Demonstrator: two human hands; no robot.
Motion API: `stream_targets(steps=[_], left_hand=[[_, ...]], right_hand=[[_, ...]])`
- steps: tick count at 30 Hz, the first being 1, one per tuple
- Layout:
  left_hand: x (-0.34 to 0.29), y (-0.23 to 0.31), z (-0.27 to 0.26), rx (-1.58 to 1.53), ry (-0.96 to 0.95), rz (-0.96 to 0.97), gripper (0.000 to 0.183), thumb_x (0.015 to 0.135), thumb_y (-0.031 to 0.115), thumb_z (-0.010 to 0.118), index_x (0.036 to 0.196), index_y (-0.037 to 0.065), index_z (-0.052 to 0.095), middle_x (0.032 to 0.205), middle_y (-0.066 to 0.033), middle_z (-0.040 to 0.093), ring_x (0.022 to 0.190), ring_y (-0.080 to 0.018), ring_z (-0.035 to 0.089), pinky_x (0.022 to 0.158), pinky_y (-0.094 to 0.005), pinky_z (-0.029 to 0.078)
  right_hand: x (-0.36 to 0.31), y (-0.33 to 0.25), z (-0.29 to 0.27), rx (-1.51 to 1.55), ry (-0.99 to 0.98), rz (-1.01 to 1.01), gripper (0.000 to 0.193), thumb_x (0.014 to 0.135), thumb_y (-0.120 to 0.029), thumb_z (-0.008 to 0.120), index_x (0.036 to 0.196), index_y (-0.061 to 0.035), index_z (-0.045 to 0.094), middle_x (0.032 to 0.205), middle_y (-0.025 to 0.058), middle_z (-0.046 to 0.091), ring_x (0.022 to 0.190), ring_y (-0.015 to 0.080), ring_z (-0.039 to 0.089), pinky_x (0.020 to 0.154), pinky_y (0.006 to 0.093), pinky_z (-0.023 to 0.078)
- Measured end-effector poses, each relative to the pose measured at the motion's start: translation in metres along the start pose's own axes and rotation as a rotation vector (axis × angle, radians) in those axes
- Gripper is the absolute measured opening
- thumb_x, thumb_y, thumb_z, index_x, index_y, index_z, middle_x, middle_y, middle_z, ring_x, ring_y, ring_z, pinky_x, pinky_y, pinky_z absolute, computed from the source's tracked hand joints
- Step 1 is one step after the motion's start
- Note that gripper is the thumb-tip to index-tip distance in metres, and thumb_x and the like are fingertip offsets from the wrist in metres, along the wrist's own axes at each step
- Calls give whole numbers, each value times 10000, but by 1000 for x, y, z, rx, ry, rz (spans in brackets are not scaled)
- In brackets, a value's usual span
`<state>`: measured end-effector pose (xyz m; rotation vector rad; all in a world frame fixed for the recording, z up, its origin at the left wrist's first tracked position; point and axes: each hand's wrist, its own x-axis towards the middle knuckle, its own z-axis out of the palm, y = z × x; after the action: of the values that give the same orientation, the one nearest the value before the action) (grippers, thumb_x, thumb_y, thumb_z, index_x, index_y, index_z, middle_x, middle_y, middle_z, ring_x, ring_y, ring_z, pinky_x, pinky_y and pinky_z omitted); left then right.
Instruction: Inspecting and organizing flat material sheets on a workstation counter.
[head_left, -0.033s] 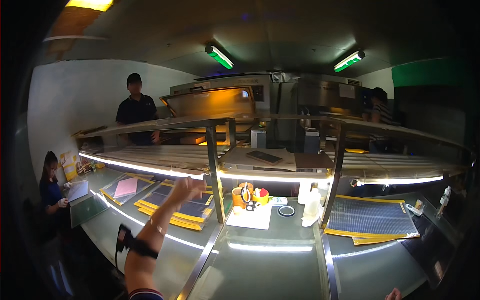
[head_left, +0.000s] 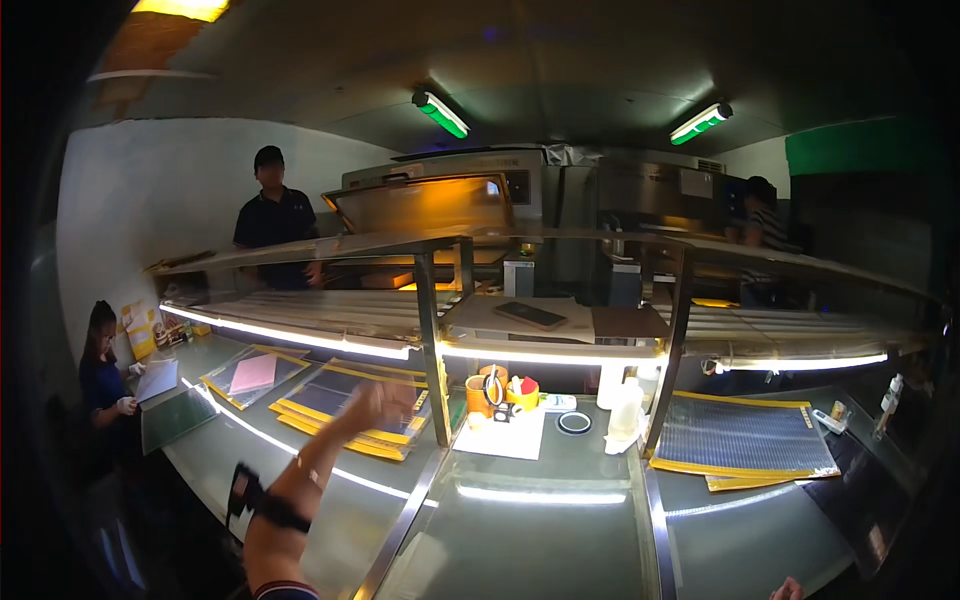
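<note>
My left hand [head_left: 376,406] is raised over a stack of dark sheets with yellow borders [head_left: 313,392] on the left part of the table. Motion smears its fingers, and no held thing shows in it. I cannot tell whether it touches the top sheet. A dark strap with a small box [head_left: 262,500] sits on my left forearm. Only a bit of my right hand [head_left: 788,589] shows at the lower right edge, near the table, with most of its fingers hidden.
A metal-framed shelf [head_left: 428,350] with bright tube lamps spans the table; a phone [head_left: 530,315] lies on it. Below stand orange tape rolls [head_left: 479,394] and a pale bottle [head_left: 625,408]. More yellow-edged sheets [head_left: 740,435] lie right. One person [head_left: 275,218] stands behind; others are left and right.
My left hand has dropped from beside the shelf lamp to a lower place over the yellow-bordered sheets. My right hand has stayed at the lower right edge.
</note>
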<state>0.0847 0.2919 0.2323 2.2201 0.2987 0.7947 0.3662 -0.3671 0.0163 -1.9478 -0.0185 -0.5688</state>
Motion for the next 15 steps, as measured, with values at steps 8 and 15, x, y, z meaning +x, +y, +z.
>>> stream_targets(steps=[8,15], left_hand=[[-140,27,-10,498,-649,-527,787,785,565,545,1301,1,359,1285,-236,418,1185,-316,427,983,-350,349],[-146,66,-31,360,-303,-467,682,831,507,519,1302,35,375,1258,-218,459,1184,-333,429,976,-377,350]], right_hand=[[-5,-29,35,-66,-184,-122,237,868,-136,529,1058,-7,587,990,116,619,840,205,609,745,295,481],[-55,-75,73,-120,-381,-530,239,821,-94,552,1043,-11,587,1055,186,562,1047,337,493,916,400,383]])
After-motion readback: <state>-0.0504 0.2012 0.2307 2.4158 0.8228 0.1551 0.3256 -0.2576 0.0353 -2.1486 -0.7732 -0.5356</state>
